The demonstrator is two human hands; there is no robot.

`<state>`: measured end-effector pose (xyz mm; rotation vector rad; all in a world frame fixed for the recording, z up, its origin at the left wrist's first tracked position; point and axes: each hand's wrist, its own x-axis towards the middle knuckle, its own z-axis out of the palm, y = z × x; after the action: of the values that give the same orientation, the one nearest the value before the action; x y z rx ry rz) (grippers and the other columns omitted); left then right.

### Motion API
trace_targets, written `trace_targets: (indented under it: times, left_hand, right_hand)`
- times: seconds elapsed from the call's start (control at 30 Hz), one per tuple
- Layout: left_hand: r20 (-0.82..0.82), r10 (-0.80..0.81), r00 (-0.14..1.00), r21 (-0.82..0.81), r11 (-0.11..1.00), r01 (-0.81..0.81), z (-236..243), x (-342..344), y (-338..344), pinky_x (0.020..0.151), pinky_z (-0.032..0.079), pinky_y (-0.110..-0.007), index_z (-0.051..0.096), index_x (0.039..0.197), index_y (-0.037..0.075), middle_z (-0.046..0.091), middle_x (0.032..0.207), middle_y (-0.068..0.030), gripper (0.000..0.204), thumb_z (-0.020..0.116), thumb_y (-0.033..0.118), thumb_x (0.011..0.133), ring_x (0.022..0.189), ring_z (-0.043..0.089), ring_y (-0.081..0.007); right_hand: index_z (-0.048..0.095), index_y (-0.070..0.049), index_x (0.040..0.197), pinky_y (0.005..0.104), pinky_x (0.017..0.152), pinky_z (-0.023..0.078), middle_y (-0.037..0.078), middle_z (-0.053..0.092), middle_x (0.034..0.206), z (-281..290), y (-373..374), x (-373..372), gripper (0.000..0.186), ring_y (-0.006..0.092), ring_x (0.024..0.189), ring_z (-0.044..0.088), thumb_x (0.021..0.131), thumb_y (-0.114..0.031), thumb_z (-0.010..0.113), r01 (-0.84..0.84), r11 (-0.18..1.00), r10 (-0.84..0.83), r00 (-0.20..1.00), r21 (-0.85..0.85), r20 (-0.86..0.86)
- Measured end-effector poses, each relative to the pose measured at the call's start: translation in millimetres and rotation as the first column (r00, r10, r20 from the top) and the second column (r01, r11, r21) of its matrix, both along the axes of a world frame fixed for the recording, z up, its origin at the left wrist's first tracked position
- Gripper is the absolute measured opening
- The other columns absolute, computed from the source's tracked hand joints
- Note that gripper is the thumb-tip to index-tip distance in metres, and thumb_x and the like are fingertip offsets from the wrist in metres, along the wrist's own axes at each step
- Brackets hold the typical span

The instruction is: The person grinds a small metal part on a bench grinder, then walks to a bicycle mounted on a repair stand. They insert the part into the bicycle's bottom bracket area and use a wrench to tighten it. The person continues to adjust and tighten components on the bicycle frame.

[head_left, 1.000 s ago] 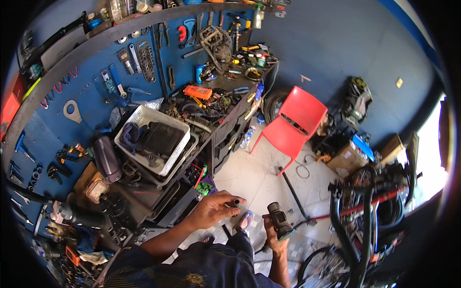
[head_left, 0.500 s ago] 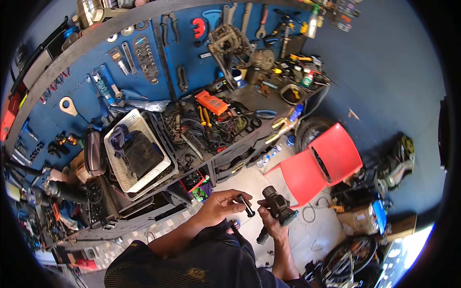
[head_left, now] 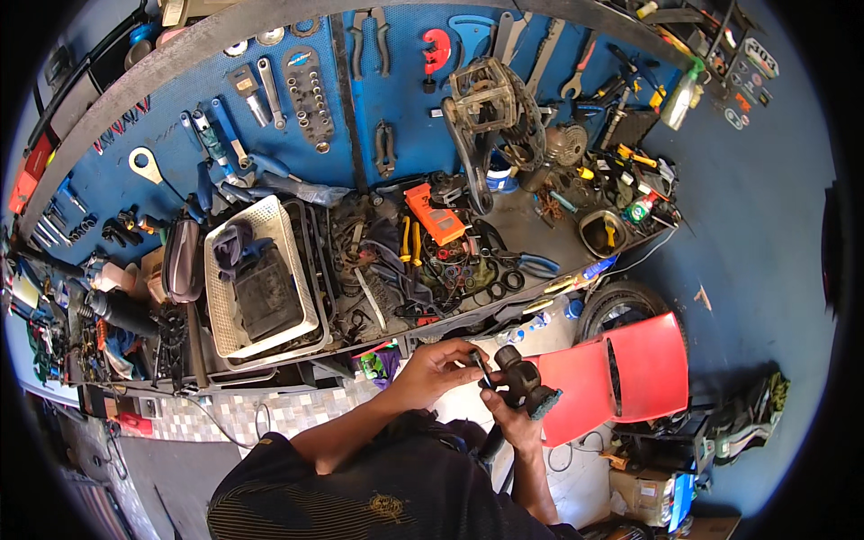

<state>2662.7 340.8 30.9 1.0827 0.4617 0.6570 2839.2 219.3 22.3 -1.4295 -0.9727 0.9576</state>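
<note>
1. The surface (head_left: 526, 229) is being seen across the view from 9 to 2 o'clock, with loose tools and small parts being strewn over it.
2. At 9 o'clock a white basket (head_left: 213, 292) is being supported there, and a dark flat item (head_left: 264, 292) and a purplish cloth (head_left: 236, 250) are being contained in it.
3. At 12 o'clock an orange box (head_left: 435, 216) is being surrounded by clutter; near 1 o'clock a crank with a pedal (head_left: 486, 94) is being seen in front of the blue tool board (head_left: 409, 108), on which pliers and wrenches are being hung.
4. At 4 o'clock a red chair (head_left: 646, 367) is being partly overlapped by the right hand's load, and a tyre (head_left: 594, 322) is being partly hidden behind the chair.
5. Between 4 and 5 o'clock a cardboard box (head_left: 639, 495) is being seen low in the room.
6. At 6 o'clock a slim dark rod (head_left: 481, 363) is being pinched by the left hand (head_left: 438, 371), its thumb and fingers being drawn narrow.
7. At 5 o'clock a bulky dark part (head_left: 519, 376) is being gripped by the right hand (head_left: 515, 423), with most fingers being hidden.
8. The rod is being held just beside the part's 9 o'clock side; whether they are touching cannot be told.
</note>
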Motion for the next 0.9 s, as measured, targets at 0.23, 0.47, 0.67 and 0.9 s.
trace_targets:
  times: [0.23,0.47,0.67,0.9]
  left_hand:
    - [-0.15,0.104,0.983,0.132,0.988,-0.084,-7.2,18.0,22.7,0.085,0.055,-0.027,0.069,0.126,0.007,0.072,0.116,-0.0012,0.031,0.078,0.015,0.097,0.099,0.067,-0.0095]
    - [-0.25,0.418,0.873,0.149,0.908,-0.392,-27.4,19.8,49.2,0.088,0.054,-0.027,0.067,0.133,0.008,0.073,0.115,-0.0052,0.036,0.075,0.009,0.098,0.103,0.067,-0.0104]
    - [-0.37,0.534,0.76,0.304,0.843,-0.444,-50.3,37.1,100.9,0.078,0.055,-0.026,0.072,0.121,0.002,0.074,0.105,-0.0035,0.023,0.072,0.012,0.101,0.091,0.068,-0.0099]
    - [-0.462,0.658,0.594,0.686,0.69,-0.231,-96.0,104.4,185.1,0.075,0.057,-0.035,0.073,0.117,0.001,0.077,0.096,-0.0128,0.024,0.072,0.014,0.098,0.083,0.073,-0.02]
  right_hand:
    - [0.066,-0.004,0.12,0.0208,0.048,0.038,-0.002,0.063,0.075,-1.1,46.8,31.8,0.032,0.0029,0.053,0.048,0.091,-0.003,0.08,-0.05,0.996,0.039,0.988,-0.07,-0.15]
    - [0.07,-0.004,0.115,0.0221,0.053,0.041,-0.001,0.067,0.088,5.3,78.1,85.1,0.029,0.0037,0.06,0.053,0.089,-0.003,0.081,-0.06,0.99,0.063,0.998,-0.125,0.02]
    - [0.073,-0.003,0.113,0.0226,0.061,0.047,-0.001,0.071,0.09,1.5,86.3,135.8,0.028,0.0032,0.068,0.057,0.088,-0.005,0.083,0.024,0.983,-0.023,1.0,-0.185,0.006]
    - [0.068,-0.001,0.122,0.0233,0.056,0.044,0.004,0.071,0.101,-20.6,73.2,195.1,0.036,0.0062,0.067,0.057,0.089,-0.004,0.082,0.095,0.987,-0.099,0.995,-0.13,-0.02]
